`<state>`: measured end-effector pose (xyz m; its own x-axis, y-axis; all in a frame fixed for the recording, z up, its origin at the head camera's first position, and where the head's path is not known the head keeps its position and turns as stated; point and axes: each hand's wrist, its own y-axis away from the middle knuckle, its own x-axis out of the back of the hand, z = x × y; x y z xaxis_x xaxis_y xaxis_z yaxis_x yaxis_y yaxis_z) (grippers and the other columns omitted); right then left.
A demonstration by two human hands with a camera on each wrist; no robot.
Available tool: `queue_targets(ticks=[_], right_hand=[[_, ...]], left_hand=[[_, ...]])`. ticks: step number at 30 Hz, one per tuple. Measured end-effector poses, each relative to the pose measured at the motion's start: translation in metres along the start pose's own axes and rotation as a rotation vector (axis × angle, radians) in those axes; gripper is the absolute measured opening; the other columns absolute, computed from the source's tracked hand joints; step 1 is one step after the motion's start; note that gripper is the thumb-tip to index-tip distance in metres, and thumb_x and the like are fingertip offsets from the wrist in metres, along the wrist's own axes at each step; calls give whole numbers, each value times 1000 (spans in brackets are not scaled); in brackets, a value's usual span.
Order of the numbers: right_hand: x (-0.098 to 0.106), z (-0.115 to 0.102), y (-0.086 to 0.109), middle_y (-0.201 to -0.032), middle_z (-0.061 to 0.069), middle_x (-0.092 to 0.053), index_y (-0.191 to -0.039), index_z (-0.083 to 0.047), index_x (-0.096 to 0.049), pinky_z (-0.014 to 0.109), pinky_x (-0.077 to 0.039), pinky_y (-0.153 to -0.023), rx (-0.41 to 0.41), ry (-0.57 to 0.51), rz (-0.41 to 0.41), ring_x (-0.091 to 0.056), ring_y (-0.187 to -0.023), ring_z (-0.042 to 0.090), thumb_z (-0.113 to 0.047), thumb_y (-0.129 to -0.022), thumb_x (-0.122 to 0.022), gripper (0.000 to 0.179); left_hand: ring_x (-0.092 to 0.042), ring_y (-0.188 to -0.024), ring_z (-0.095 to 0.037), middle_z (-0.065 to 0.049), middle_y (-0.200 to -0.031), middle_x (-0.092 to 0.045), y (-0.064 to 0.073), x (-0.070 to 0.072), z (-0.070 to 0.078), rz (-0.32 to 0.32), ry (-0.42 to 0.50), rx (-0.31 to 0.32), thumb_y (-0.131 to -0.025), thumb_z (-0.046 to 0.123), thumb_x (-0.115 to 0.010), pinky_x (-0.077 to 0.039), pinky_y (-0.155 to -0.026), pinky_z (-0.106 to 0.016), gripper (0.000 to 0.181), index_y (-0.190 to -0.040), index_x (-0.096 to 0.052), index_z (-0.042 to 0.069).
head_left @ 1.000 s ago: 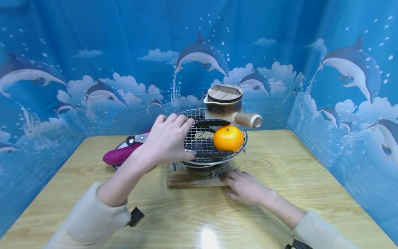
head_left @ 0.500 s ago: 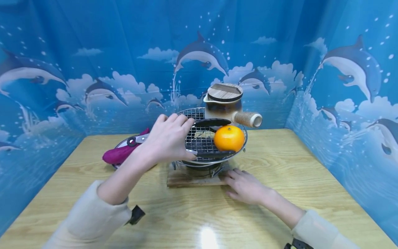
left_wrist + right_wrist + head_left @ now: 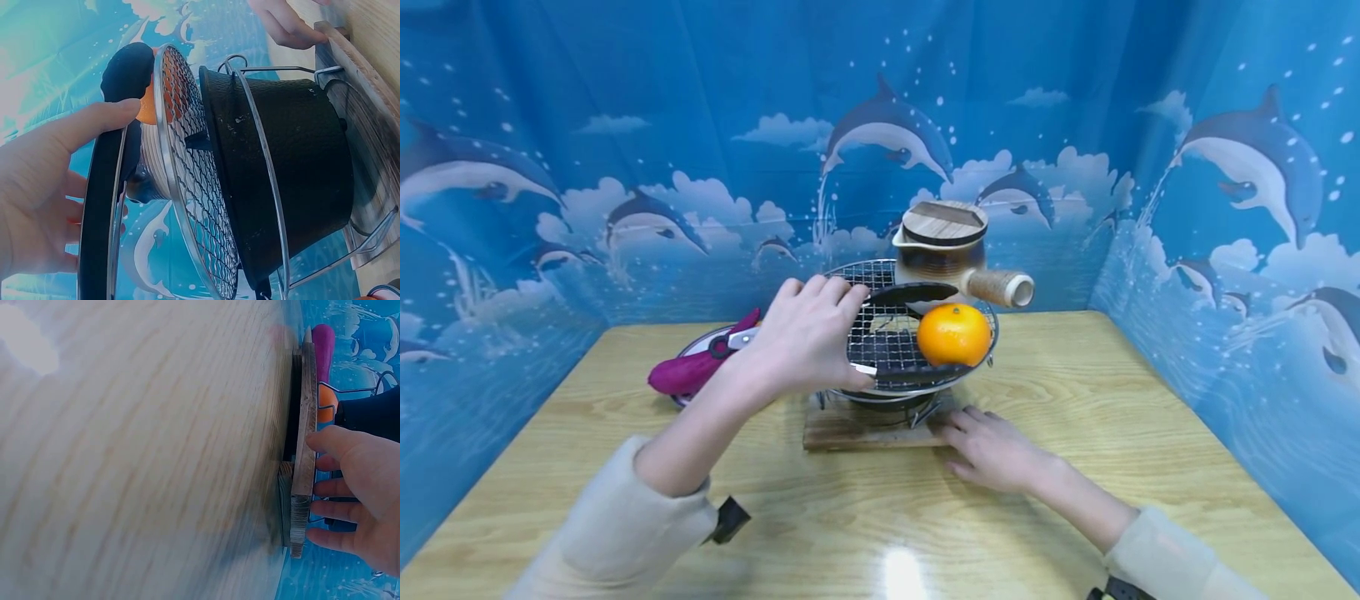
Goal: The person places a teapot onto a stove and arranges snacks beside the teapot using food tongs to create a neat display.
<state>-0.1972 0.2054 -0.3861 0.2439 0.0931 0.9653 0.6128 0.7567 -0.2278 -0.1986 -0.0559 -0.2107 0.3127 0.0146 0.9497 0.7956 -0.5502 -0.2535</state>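
Holding tongs: left hand (image 3: 808, 337), left of centre in the head frame; fingers curled on one arm of the tongs (image 3: 99, 212), thumb pressed to the other, with a wide gap between.
Tong tips: black, spread apart near the centre of the head frame, one above and one below, reaching toward the orange (image 3: 953, 335); contact with the fruit hard to tell.
Orange: resting on the right side of the round wire grill mesh (image 3: 887, 337), just right of centre in the head frame, stem spot up.
Resting on board: right hand (image 3: 992, 450), below and right of centre in the head frame; fingers loosely extended, fingertips touching the right end of the wooden board (image 3: 850, 435), grasping nothing.
Brazier: black (image 3: 300, 175), set in a wire stand on the board, beneath the mesh.
Teapot: side-handled (image 3: 936, 265), wooden lid on, wrapped handle pointing right; above the orange in the head frame.
Plate: dark-rimmed (image 3: 700, 342), at left of the head frame, bearing a purple sweet potato (image 3: 685, 373).
Tabletop: pale wood grain (image 3: 835, 517), across the lower frame.
Curtain: blue, dolphin-printed (image 3: 737, 83), filling the upper frame.
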Motion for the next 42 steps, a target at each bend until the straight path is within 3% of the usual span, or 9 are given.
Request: queue_targets(ticks=[7, 15, 24, 32, 42], right_hand=[[0, -1, 1, -110, 7, -58, -118, -8, -60, 38, -49, -82, 1, 1, 0, -56, -97, 23, -30, -81, -68, 45], [-3, 0, 2, -109, 6, -59, -117, -8, -60, 38, -49, -82, 9, 9, 34, -57, -97, 23, -30, -81, -68, 43], [-2, -1, 2, -111, 7, -59, -117, -7, -60, 39, -49, -83, 8, 2, 24, -56, -99, 24, -29, -81, -68, 43], [-1, -1, 1, -113, 7, -59, -118, -7, -60, 39, -49, -83, 5, 1, 23, -56, -99, 24, -29, -81, -68, 44], [0, -1, 1, -112, 7, -59, -118, -7, -60, 39, -49, -83, 11, 6, 31, -56, -99, 24, -28, -80, -69, 44]], left_hand=[[-45, -110, -30, -13, -125, -51, 6, -1, -3, 30, 7, 12, -56, 66, -74, -37, -86, -44, 104, -136, -44, 6], [-46, -109, -31, -14, -123, -52, 23, -1, -10, 63, 8, 28, -56, 63, -76, -37, -87, -47, 105, -136, -43, 4], [-45, -110, -33, -16, -122, -51, 43, 2, -33, 96, 104, 39, -58, 54, -79, -36, -88, -50, 101, -136, -42, 2], [-45, -106, -36, -20, -120, -51, 56, 3, -53, 110, 105, 126, -60, 48, -78, -37, -83, -52, 93, -133, -45, 1], [-44, -108, -41, -25, -123, -49, 63, -4, -82, 62, 99, 250, -59, 57, -77, -37, -82, -56, 101, -133, -42, -1]])
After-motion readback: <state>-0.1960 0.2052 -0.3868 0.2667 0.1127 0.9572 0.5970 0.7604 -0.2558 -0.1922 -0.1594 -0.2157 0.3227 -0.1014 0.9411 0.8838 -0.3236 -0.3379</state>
